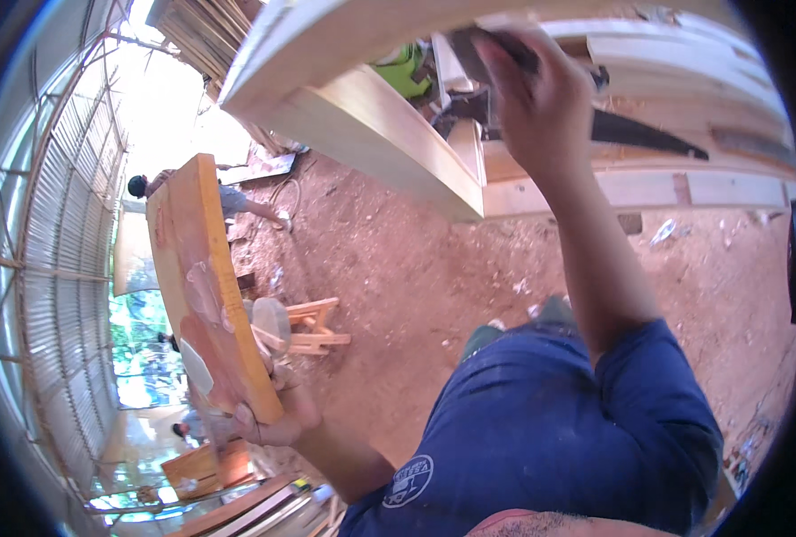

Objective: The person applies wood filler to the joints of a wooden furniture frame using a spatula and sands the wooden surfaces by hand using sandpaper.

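On the left, my left hand (281, 417) grips the lower end of a wooden board (179, 246) and holds it up on edge. Pale patches of paste (206, 291) are smeared across the board's face. My right hand (545, 103) is raised at the top, its fingers closed around a dark flat tool (469, 55) whose exact kind I cannot make out. That tool is close to a pale wooden frame (389, 134), and whether they touch is unclear.
Behind my right wrist lies a long dark tapered blade (639, 134) on timber (720, 190). A small wooden stool (313, 329) stands on the reddish dirt floor (389, 268). Another person (232, 199) is partly hidden by the board. Stacked planks (205, 40) are at upper left.
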### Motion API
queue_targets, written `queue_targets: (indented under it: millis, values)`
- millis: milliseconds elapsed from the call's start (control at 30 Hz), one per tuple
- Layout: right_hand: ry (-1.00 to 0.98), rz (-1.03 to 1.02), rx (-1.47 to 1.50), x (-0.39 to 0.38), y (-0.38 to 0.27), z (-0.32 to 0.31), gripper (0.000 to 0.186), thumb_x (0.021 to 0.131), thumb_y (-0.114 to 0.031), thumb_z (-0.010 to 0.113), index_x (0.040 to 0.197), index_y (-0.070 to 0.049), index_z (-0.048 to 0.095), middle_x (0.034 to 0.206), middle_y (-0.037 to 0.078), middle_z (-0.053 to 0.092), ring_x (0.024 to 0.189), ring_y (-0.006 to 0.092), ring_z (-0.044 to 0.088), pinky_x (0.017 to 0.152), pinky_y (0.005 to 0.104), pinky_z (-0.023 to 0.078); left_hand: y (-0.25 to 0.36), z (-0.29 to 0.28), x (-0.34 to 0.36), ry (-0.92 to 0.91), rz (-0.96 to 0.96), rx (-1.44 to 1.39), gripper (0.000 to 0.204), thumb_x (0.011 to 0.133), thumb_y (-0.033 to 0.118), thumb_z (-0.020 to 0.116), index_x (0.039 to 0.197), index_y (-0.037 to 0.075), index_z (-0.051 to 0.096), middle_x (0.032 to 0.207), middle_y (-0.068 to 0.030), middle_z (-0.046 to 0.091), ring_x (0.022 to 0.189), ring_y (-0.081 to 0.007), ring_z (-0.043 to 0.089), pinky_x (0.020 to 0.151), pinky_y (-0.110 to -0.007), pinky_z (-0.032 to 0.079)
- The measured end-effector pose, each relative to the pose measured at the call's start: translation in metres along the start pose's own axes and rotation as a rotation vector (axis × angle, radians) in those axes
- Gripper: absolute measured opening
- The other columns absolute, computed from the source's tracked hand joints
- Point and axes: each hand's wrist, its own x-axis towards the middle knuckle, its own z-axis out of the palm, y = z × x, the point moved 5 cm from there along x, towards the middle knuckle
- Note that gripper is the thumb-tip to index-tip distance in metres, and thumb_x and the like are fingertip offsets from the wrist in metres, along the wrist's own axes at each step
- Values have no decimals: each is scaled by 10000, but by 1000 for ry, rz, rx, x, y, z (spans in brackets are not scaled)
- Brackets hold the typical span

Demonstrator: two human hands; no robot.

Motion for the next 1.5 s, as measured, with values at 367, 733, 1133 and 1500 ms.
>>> queue_targets:
  millis: [367, 733, 1133, 1500]
  values:
    - [-681, 808, 100, -207, 9, -38, 232, 848, 12, 736, 1073, -41, 735, 918, 69, 731, 877, 139, 682, 793, 311, 552, -48, -173, 30, 493, -196, -170, 806, 791, 152, 684, 1532, 13, 401, 1423, -170, 581, 1141, -322, 673, 878, -438, 609]
    - [-1043, 559, -107, -263, -85, 147, 306, 879, -100, 711, 1181, -46, 698, 969, 177, 733, 891, 294, 712, 803, 398, 540, -113, -309, 54, 570, -720, -156, 667, 823, 129, 640, 1453, -4, 464, 1328, -142, 634, 1168, -300, 663, 991, -422, 559]
    - [-1103, 596, 17, -249, -8, 262, 261, 846, -45, 703, 1107, -47, 682, 947, 159, 698, 915, 317, 689, 804, 416, 522, -210, -418, 95, 806, -1031, 196, 318, 854, 200, 671, 1131, 47, 638, 986, -71, 705, 900, -225, 695, 724, -361, 546]
    - [-947, 409, 1, -168, 61, 372, 185, 840, -56, 699, 1018, -28, 658, 895, 178, 695, 872, 397, 673, 758, 455, 516, -325, -459, 218, 628, -1196, 175, 261, 916, 301, 647, 739, 173, 503, 671, 27, 501, 630, -171, 512, 635, -359, 455]
